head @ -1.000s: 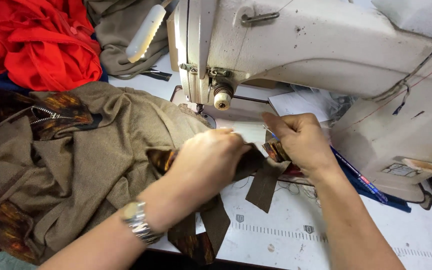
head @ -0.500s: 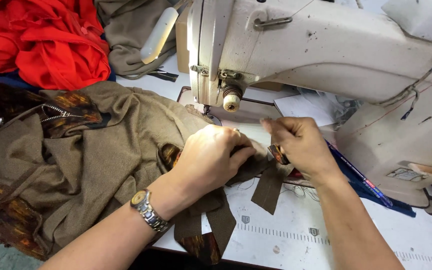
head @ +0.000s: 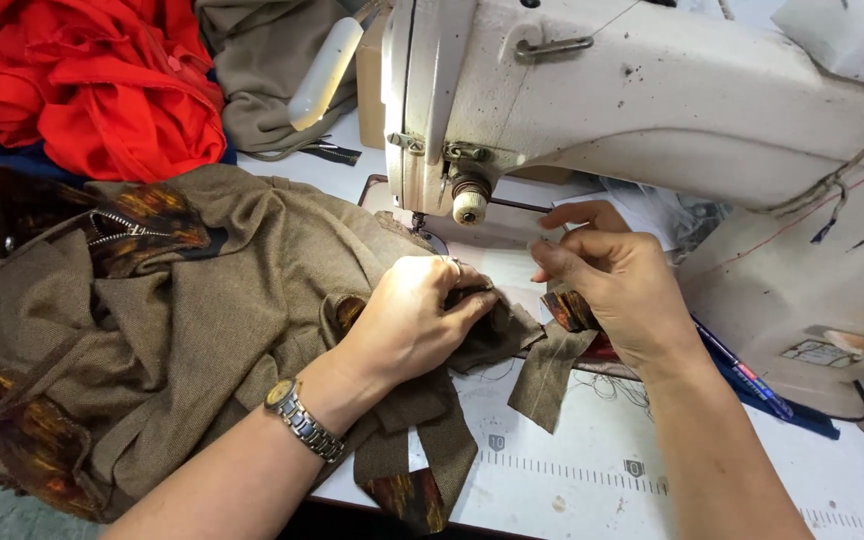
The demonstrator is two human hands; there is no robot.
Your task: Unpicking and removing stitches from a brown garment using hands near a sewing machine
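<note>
left hand [head: 414,318] now clamped on brown fabric [head: 202,330]; right hand [head: 620,290] pinching strip end [head: 552,365], shifted nearer needle [head: 416,222].

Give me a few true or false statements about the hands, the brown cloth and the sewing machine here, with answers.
1. The left hand presses down on the brown cloth. True.
2. The right hand holds scissors. False: it grips a strip of the brown cloth, no scissors show.
3. A wristwatch sits on the left wrist. True.
4. The red cloth lies under the sewing machine needle. False: it is piled at the far left, away from the needle.
5. Both hands rest in front of the sewing machine. True.
</note>
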